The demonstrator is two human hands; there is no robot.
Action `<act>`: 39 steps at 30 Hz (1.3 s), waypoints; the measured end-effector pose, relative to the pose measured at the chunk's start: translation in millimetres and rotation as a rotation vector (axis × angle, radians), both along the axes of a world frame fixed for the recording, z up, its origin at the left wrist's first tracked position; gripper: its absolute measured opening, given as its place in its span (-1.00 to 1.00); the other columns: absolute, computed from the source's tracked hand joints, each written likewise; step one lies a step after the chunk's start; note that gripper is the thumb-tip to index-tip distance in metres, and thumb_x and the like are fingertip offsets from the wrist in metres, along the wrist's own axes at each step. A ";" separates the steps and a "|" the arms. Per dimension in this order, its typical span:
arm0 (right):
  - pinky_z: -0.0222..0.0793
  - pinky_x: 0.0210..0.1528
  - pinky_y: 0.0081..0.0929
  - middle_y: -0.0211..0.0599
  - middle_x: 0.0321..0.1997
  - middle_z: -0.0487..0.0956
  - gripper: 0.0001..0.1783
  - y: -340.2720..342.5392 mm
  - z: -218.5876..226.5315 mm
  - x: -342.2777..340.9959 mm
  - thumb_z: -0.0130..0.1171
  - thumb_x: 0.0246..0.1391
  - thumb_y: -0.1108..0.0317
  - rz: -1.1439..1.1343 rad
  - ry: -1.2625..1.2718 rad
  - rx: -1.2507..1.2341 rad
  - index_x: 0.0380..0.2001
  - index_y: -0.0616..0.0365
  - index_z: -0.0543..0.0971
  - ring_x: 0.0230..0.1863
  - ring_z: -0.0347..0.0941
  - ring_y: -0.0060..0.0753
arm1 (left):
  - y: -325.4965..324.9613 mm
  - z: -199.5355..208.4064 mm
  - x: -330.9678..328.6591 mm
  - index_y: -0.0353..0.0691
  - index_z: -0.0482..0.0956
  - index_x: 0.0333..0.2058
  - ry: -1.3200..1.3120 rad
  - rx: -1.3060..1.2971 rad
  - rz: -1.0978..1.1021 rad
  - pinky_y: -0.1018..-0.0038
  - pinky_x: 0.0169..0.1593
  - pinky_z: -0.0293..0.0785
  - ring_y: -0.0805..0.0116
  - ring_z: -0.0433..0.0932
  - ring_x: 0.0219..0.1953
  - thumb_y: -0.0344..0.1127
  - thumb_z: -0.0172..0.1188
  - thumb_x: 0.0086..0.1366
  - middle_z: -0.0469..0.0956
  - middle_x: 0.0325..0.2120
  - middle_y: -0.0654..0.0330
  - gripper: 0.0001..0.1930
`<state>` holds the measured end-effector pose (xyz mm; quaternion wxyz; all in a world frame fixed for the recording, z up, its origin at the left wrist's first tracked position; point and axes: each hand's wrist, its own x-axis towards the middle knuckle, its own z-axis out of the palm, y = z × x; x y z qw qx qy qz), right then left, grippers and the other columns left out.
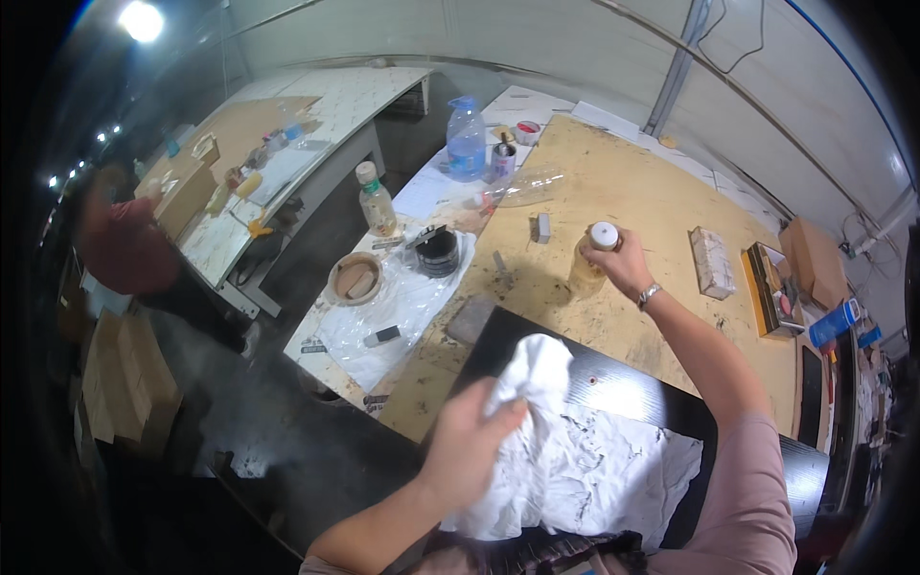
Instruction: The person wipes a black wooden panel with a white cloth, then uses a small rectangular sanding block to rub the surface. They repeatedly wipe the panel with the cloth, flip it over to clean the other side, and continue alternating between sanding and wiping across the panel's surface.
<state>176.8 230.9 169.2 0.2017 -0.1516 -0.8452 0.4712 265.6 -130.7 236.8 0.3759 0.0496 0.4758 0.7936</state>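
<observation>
My left hand [462, 450] is closed on a bunched white cloth [539, 369], lifted in front of me. Its lower part merges with a white, dark-smudged cloth [628, 470] spread over a black wood-grain board [661, 393]; I cannot tell whether they are one piece. Farther forward, my right hand [625, 264] wraps around the neck of a clear bottle [584, 279] with a white cap and yellowish contents. That bottle is upright at the yellowish worktop [632, 182]; whether its base touches the surface is unclear. A small grey block [543, 228] lies to its left.
Left of the worktop are a black pot [438, 254], a round tan container [356, 280], a capped bottle [376, 203] and a large blue-tinted jug [466, 144]. At right are a whitish block [712, 263] and an open box [772, 287]. Another person [129, 240] stands far left.
</observation>
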 end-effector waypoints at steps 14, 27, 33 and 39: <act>0.47 -0.12 -0.14 -0.09 -0.35 0.65 -0.82 -109.1 115.4 95.8 0.23 -0.07 0.30 0.454 -0.045 0.987 -0.49 0.20 0.66 -0.21 0.54 -0.02 | 53.4 -6.3 -33.5 -0.48 0.38 0.29 0.415 -0.143 0.019 0.43 0.18 0.50 0.37 0.59 0.08 -0.67 -0.07 0.38 0.58 0.10 0.03 -0.50; 0.38 -0.08 -0.25 -0.12 -0.35 0.63 -0.77 -110.7 98.6 90.4 0.25 -0.15 0.30 0.432 -0.185 1.273 -0.45 0.24 0.65 -0.14 0.51 -0.12 | 50.8 -7.5 -20.6 -0.48 0.41 0.28 0.311 -0.070 0.009 0.46 0.12 0.54 0.39 0.64 0.01 -0.67 -0.09 0.39 0.61 0.06 0.06 -0.51; 0.39 -0.05 -0.25 -0.13 -0.36 0.63 -0.77 -112.0 90.9 84.5 0.25 -0.15 0.27 0.413 -0.140 1.296 -0.45 0.22 0.65 -0.14 0.52 -0.12 | 49.0 -11.4 -19.9 -0.49 0.40 0.29 0.301 -0.057 0.027 0.46 0.13 0.54 0.37 0.64 0.02 -0.66 -0.07 0.39 0.61 0.07 0.04 -0.51; 0.52 -0.04 -0.18 -0.08 -0.26 0.66 -0.66 -87.5 83.3 58.2 0.43 -0.21 0.20 0.204 -0.187 0.714 -0.36 0.20 0.70 -0.16 0.60 -0.03 | 32.9 2.4 -19.8 -0.50 0.37 0.30 0.233 -0.004 0.057 0.44 0.11 0.56 0.33 0.66 -0.03 -0.63 -0.06 0.40 0.61 0.05 -0.01 -0.51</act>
